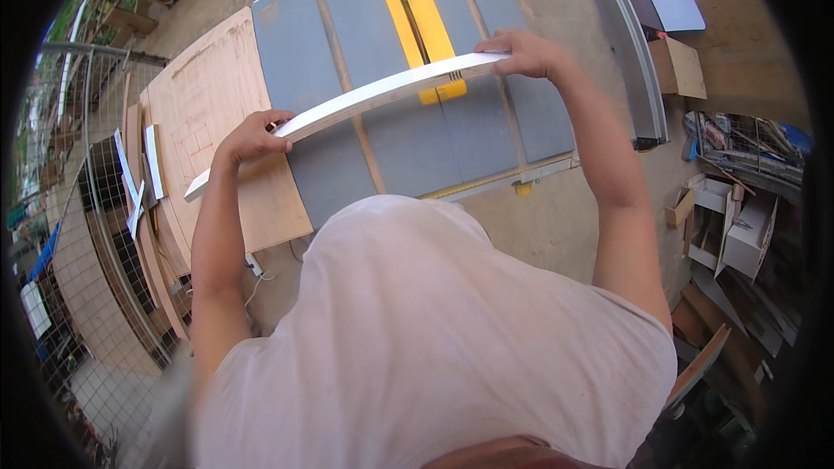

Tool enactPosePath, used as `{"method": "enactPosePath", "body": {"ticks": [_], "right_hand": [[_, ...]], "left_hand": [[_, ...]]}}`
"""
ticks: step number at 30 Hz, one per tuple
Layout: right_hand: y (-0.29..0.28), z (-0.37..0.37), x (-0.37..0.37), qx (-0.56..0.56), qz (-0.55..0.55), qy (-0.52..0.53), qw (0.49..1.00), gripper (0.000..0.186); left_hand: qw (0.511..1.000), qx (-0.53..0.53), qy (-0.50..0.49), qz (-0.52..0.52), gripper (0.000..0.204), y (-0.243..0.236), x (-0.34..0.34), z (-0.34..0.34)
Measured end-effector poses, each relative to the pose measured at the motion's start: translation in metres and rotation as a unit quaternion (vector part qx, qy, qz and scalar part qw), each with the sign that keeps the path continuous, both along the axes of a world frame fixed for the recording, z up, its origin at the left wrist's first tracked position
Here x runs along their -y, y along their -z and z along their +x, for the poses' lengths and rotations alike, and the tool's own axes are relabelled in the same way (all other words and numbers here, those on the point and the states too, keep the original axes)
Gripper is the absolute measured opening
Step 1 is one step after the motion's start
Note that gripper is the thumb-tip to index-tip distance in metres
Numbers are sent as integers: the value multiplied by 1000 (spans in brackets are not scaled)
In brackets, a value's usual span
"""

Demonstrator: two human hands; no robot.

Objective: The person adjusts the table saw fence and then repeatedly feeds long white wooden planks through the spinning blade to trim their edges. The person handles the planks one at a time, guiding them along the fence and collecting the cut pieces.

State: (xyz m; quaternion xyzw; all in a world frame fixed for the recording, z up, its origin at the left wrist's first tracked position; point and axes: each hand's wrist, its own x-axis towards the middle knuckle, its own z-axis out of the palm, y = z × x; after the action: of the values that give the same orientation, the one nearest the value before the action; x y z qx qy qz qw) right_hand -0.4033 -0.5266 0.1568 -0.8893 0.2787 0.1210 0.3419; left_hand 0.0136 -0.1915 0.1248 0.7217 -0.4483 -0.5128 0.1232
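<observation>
A long narrow board (369, 95) with a white face and a bare wood edge spans the table saw (295, 52) from left to right. My left hand (254, 136) grips it toward its left end, thumb on the near side. At the right end my right hand (524, 56) is closed around the board, fingers over the top. The board crosses above the yellow insert plate (408, 4), whose dark slot shows beyond it. Whether the board rests on the saw top or is held just above it, I cannot tell.
A plywood panel (217, 69) extends the saw top on the left. Past it stand wood strips (152, 161) and a wire mesh fence (78, 200). On the right are a long metal rail (621, 43), a wooden box (679, 68) and white offcut boxes (749, 230).
</observation>
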Motion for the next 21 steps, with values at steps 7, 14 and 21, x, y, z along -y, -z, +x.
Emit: {"method": "enactPosePath", "body": {"ticks": [7, 14, 21], "right_hand": [[53, -30, -20, 88, -152, -61, 982, 69], [78, -28, -42, 13, -213, -63, 975, 82], [80, -18, -41, -14, -204, -67, 977, 80]], "left_hand": [[965, 232, 39, -119, 77, 12, -16, -42], [936, 332, 50, -109, 83, 26, -23, -67], [927, 335, 71, -152, 84, 43, 10, -96]]}}
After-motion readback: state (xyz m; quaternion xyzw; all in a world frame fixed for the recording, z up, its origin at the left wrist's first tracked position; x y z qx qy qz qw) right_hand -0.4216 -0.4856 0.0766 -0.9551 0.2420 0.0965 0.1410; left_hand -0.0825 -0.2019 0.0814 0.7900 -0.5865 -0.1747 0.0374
